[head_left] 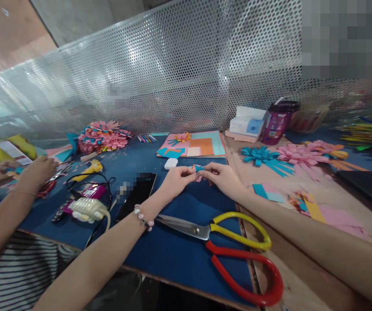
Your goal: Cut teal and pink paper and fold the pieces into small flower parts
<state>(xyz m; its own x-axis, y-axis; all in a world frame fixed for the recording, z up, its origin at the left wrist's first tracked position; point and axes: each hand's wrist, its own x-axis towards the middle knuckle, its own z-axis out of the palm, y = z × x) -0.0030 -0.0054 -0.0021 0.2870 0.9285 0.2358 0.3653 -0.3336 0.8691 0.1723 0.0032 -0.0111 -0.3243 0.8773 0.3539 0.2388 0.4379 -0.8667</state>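
Between my two hands, above the blue tabletop, is a small paper flower (pixel 197 168) in blue, pink and orange. My left hand (pixel 180 180) pinches it from the left with thumb and forefinger. From the other side my right hand (pixel 220 175) grips it, fingertips close to the left ones. Fingers cover much of the flower. Large scissors (pixel 202 231) with one yellow and one red handle lie just below my hands, blades apart a little and pointing left. A white earphone case (pixel 171 163) sits beyond my left hand, and a dark phone (pixel 137 194) is beside my left forearm.
Colored paper sheets (pixel 216 144) lie behind my hands. On the right are a blue paper flower (pixel 260 155), pink flower (pixel 294 157), tissue pack (pixel 247 123) and purple cup (pixel 278 123). Another person's hands (pixel 39 175) work at left, near cables and a glue gun (pixel 90 168).
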